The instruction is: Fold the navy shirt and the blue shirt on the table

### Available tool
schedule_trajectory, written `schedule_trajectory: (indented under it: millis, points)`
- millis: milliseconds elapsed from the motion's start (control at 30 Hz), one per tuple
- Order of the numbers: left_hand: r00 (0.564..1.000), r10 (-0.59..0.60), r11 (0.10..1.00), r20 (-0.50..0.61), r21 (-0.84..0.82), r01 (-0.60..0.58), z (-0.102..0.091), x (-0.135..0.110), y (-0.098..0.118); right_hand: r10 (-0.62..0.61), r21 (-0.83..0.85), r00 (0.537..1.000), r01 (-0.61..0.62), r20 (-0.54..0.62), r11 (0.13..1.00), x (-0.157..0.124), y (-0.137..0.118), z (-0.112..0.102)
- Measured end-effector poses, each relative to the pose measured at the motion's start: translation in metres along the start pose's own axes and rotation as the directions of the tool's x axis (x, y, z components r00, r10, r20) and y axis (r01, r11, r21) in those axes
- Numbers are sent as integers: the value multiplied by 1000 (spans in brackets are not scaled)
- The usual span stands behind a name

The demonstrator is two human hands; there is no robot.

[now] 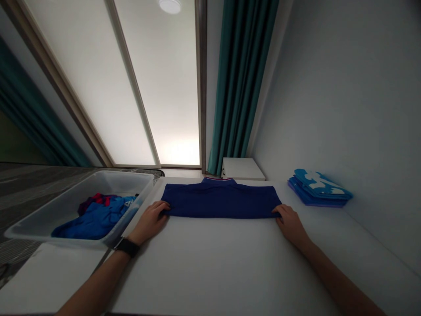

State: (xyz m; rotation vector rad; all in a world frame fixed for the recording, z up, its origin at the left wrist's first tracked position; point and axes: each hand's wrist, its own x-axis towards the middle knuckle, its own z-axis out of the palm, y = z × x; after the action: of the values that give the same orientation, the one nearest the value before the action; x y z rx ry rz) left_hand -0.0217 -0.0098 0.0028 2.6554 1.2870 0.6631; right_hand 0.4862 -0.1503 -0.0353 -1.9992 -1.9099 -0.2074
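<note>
A dark navy collared shirt (220,199) lies folded into a wide, low strip on the white table (223,263), its collar with a pale trim line at the far edge. My left hand (154,220) pinches the strip's near left corner, fingertips curled over the cloth; a black watch is on that wrist. At the opposite near corner, my right hand (289,221) grips the fabric between thumb and fingers. The cloth lies flat between the two hands.
A translucent plastic bin (29,226) on the left holds blue clothing (98,221) and a red and dark garment (98,199). Folded blue clothes (319,188) are stacked at the right by the wall. Behind the table are a small white cabinet (242,168) and a teal curtain (241,83).
</note>
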Motion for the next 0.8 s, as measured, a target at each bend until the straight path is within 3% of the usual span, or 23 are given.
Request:
schedule_trajectory:
  millis: [200, 800]
  points:
    - [999, 17, 999, -39, -44, -19, 4, 1, -5, -9, 20, 997, 11, -80, 1000, -1, 1, 5]
    - [998, 31, 997, -55, -64, -35, 4, 1, -4, -23, -40, 996, 19, -91, 999, -2, -5, -2]
